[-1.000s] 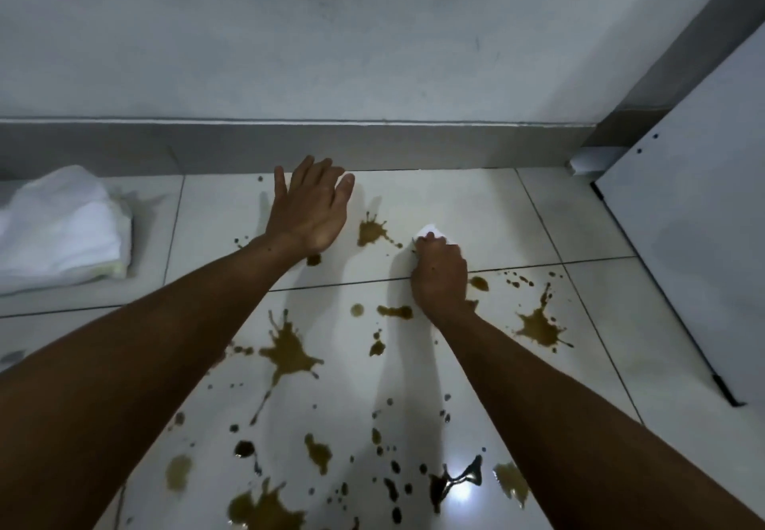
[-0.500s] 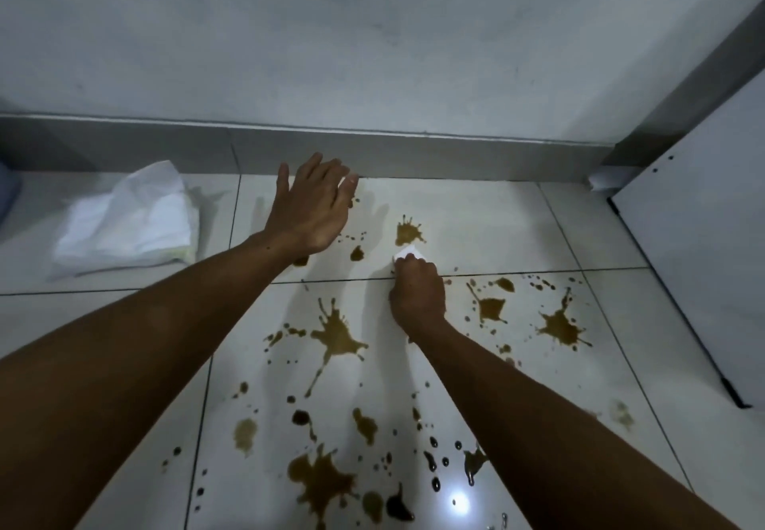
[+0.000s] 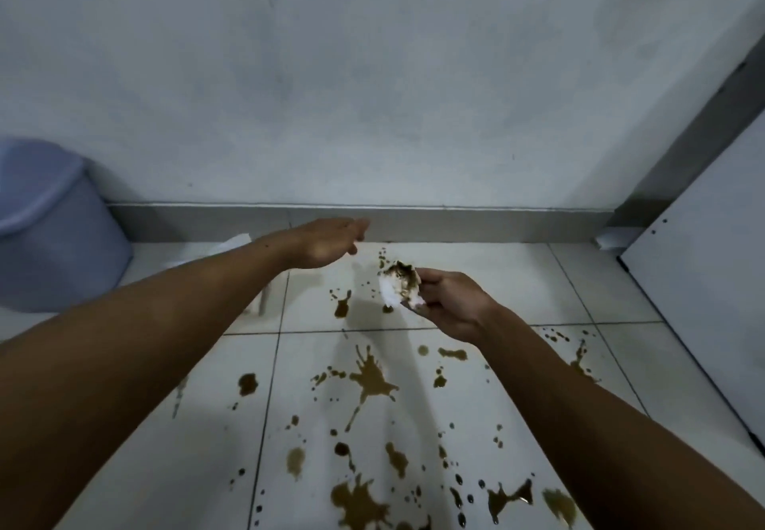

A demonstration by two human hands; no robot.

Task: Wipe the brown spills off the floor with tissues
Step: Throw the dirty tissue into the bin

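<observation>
While the right hand [image 3: 449, 304] pinches one crumpled white tissue [image 3: 399, 284], stained brown on its far side, above the floor [image 3: 476, 256], the left hand [image 3: 329, 242] hovers with fingers straight and released; many brown spills [image 3: 372, 378] dot the near tiles, and one blue bin [image 3: 54, 231] stands far left

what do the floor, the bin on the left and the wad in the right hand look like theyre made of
Floor: looks like glazed white ceramic tile; grout lines and a glossy glare show.
Bin: likely pale blue plastic, smooth with a moulded rim; blurred, so not certain.
Wad held in the right hand: soft white tissue paper, crumpled and soaked brown on its upper part.
</observation>
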